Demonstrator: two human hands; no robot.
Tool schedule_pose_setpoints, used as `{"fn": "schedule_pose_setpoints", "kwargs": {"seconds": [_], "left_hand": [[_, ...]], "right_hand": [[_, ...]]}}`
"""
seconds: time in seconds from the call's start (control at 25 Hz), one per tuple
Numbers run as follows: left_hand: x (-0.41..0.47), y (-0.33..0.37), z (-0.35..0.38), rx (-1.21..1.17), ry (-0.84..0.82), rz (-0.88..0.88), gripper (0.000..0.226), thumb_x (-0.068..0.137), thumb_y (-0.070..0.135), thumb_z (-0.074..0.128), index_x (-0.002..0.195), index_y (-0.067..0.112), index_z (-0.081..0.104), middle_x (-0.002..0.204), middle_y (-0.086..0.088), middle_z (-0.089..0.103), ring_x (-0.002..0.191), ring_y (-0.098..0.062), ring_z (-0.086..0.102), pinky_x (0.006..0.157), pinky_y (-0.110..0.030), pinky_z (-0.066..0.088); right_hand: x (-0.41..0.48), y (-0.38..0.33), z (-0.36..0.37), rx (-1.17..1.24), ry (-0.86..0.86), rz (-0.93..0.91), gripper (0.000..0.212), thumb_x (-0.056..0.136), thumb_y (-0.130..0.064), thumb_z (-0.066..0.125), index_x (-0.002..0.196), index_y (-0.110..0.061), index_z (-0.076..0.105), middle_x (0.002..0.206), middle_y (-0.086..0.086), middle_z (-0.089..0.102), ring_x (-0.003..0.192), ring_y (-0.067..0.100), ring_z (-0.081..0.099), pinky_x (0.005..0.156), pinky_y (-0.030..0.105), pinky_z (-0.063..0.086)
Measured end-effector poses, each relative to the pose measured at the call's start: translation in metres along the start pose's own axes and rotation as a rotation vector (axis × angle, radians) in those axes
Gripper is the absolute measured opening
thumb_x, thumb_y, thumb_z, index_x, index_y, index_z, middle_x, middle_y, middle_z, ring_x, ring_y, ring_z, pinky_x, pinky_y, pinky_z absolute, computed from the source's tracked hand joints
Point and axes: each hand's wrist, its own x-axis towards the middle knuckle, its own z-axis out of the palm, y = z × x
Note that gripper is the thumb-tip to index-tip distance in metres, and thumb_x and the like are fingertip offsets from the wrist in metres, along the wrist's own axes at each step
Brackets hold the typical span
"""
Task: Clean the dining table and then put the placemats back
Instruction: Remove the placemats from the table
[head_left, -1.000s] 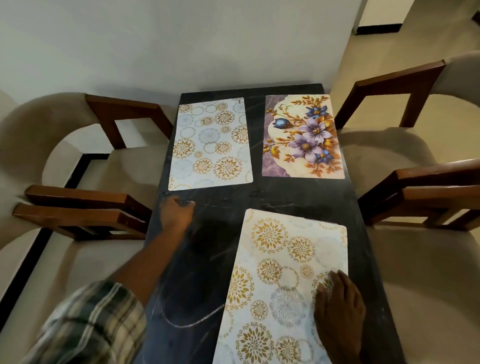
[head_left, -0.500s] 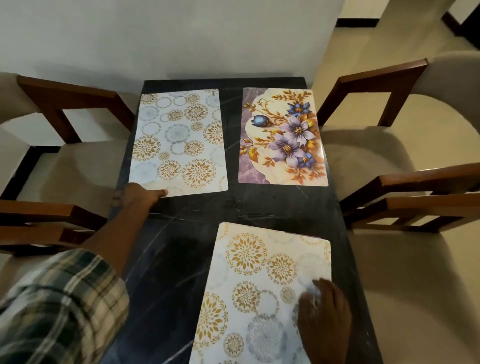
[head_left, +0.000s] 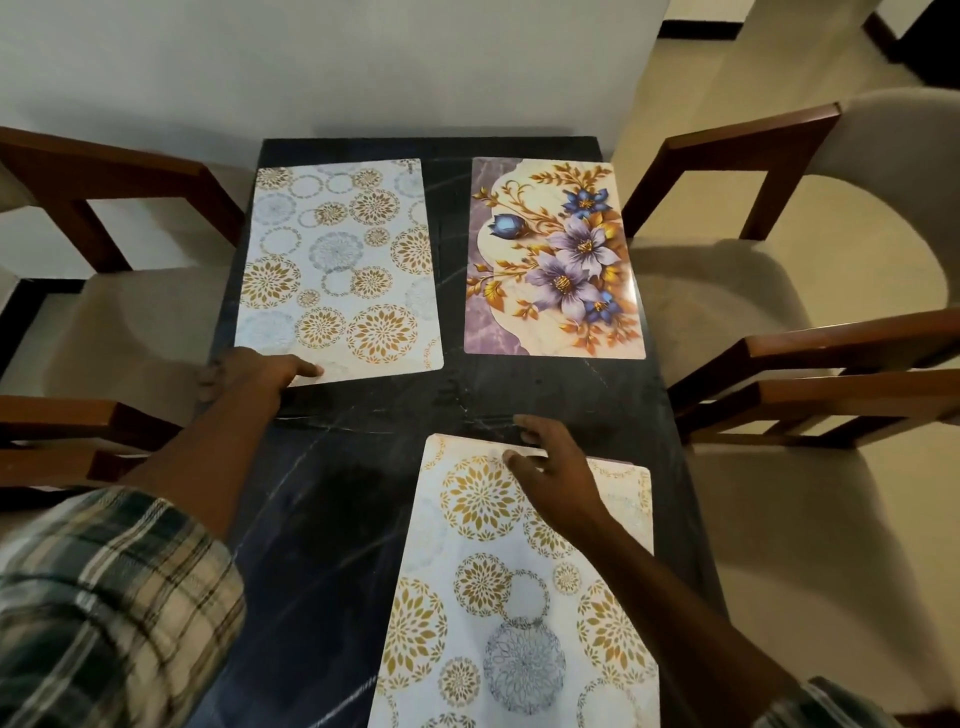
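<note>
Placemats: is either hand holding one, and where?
Nothing is gripped. Left hand touches the far-left placemat at its near corner; right hand lies open over the near placemat at its far edge.

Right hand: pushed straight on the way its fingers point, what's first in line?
Only bare table first. Past that strip, the right hand points far-left, toward the near right corner of the far patterned placemat, possibly the gap beside it; hard to tell.
</note>
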Motion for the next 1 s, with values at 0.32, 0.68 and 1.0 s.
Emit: {"fn": "schedule_pose_setpoints", "kwargs": {"seconds": [0.32,0.68,1.0], "left_hand": [[-0.072,-0.017,-0.024,-0.545,-0.051,0.251,0.049,0.089,-0.007,0.063,0.134,0.008,0.057,0.126,-0.008,0.065,0.104,-0.031,0.069,0.081,-0.05,0.063],[-0.259,-0.227,-0.042,-0.536,-0.299,0.062,0.038,0.094,-0.01,0.061,0.122,0.015,0.06,0.113,-0.016,0.073,0.08,-0.03,0.072,0.051,-0.033,0.061],[-0.321,-0.31,-0.027,0.054,-0.521,-0.001,0.064,0.075,-0.009,0.084,0.128,0.011,0.055,0.109,-0.006,0.071,0.088,-0.016,0.064,0.068,-0.018,0.052]], "right_hand": [[-0.011,-0.014,0.024,0.298,-0.072,0.164,0.057,0.096,-0.04,0.072,0.148,-0.032,0.05,0.156,-0.008,0.047,0.136,0.02,0.055,0.103,0.035,0.051],[-0.058,0.029,-0.035,0.64,-0.159,0.318,0.073,0.074,-0.073,0.075,0.133,-0.031,0.06,0.131,-0.007,0.071,0.113,0.025,0.072,0.099,0.048,0.057],[-0.161,0.114,-0.054,0.307,0.063,0.383,0.039,0.093,-0.013,0.076,0.131,-0.011,0.067,0.104,0.007,0.078,0.09,0.025,0.077,0.069,0.04,0.065]]}}
